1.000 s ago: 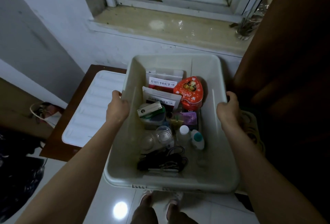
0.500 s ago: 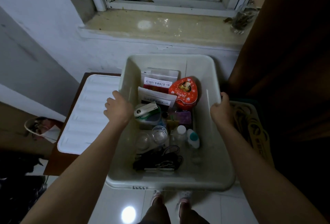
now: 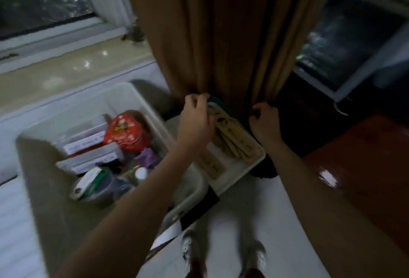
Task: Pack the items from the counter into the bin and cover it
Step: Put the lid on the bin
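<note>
Pale floor tiles (image 3: 254,211) and a stone windowsill (image 3: 73,71) frame the scene, with a brown curtain (image 3: 221,34) hanging at twelve o'clock. The bin (image 3: 44,178), a deep pale plastic tub, sits at eight o'clock from the frame's centre, uncovered and already filled: a red heart-shaped tin (image 3: 127,131) toward its far end, flat white boxes (image 3: 88,144) beside that, a purple packet (image 3: 148,158) and a small white-capped bottle (image 3: 141,172) nearer the person. Its long axis runs from seven o'clock up toward one o'clock. Loaded like this it likely handles as moderately heavy but stiff, its smooth walls a little slippery, so the rolled rim on the two long sides looks the soundest place to take hold. Just right of it, touching or nearly so, lies a white tray (image 3: 254,162) holding tan printed boards (image 3: 232,142), lengthwise toward eleven o'clock. The left hand (image 3: 194,122) hovers over the tray's far-left corner with fingers curled; motion blur hides whether it pinches the rim. The right hand (image 3: 264,122) is curled at the far-right corner, against the curtain hem, its grasp equally unclear. Dark reddish wood (image 3: 365,167) shows at three o'clock.
</note>
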`<state>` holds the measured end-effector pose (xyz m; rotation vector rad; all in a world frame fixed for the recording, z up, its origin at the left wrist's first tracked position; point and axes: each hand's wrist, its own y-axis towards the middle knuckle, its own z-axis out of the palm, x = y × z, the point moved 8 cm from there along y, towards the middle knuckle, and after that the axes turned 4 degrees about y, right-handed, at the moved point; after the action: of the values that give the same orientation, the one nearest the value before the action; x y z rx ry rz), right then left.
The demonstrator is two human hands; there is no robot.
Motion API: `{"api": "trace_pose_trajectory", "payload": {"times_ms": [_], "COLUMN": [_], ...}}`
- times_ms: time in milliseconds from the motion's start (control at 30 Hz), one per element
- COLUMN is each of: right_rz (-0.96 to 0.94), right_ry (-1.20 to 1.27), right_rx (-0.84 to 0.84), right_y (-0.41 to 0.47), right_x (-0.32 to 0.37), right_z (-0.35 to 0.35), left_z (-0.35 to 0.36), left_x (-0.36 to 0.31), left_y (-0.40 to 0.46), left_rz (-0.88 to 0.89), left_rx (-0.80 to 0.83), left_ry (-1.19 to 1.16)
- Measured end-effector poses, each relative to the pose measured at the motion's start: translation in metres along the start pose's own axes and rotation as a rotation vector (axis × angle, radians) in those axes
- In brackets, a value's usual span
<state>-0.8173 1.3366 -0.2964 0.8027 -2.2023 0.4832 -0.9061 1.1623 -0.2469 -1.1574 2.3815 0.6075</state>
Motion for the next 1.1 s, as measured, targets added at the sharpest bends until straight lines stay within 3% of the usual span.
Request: {"api": "trace_pose_trajectory", "payload": {"times_ms": [300,433,567,733,833,967,1100], "right_rz": [0.369,0.502,0.555,0.717,0.799,0.901,0.982], "right_ry": [-0.182,-0.147,-0.193,-0.087,-0.092,-0.124,-0.011], "right_rx": [-0.289,-0.306,-0.281,-0.117,-0.039,-0.006,-0.028], "right_y": [-0.043,-0.073,-0.077,-0.074,-0.07,-0.073,-0.068], "right_x": [-0.255,-0.372,-0.473,-0.609,-0.703,-0.837,-0.965], "right_z": [-0.237,-0.32,-0.355,-0.316,-0.265,-0.185,-0.096], "left_z": [0.219,0.327,0.439,0.584,0.682,0.828,0.973], "left_x": [-0.277,-0.376,-0.429,-0.42,-0.394,-0.346,-0.295], "left_y": [-0.043,-0.09,-0.123,-0.151,-0.173,-0.213,-0.265], "left_rz": [0.433,0.56,0.624,0.648,0.762,0.902,0.955], "left_rx": [0.378,0.529,0.703,0.885,0.951,1.011,1.168], "left_ry": [-0.021,0.013,0.137,0.312,0.424,0.573,0.522]}}
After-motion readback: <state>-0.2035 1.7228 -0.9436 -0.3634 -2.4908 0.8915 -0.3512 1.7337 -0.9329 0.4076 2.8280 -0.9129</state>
